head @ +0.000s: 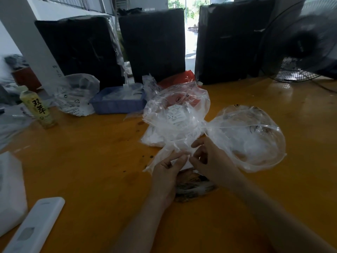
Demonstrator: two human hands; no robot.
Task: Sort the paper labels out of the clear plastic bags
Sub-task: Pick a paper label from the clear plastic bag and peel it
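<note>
Head view: on the orange wooden table (91, 161), left hand (165, 168) pinching a small white paper label (177, 160) at a clear plastic bag's (244, 141) mouth; right hand (209, 159) just beside, grip pinching the film. Bag extending away rightward.

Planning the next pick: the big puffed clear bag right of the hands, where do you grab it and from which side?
Likely the near-left corner of the puffed bag, coming from the person's side. There the film gathers into a narrow neck next to the right hand, giving folded layers to pinch. The domed top looks taut and slippery, and the bag pile crowds its left.
</note>
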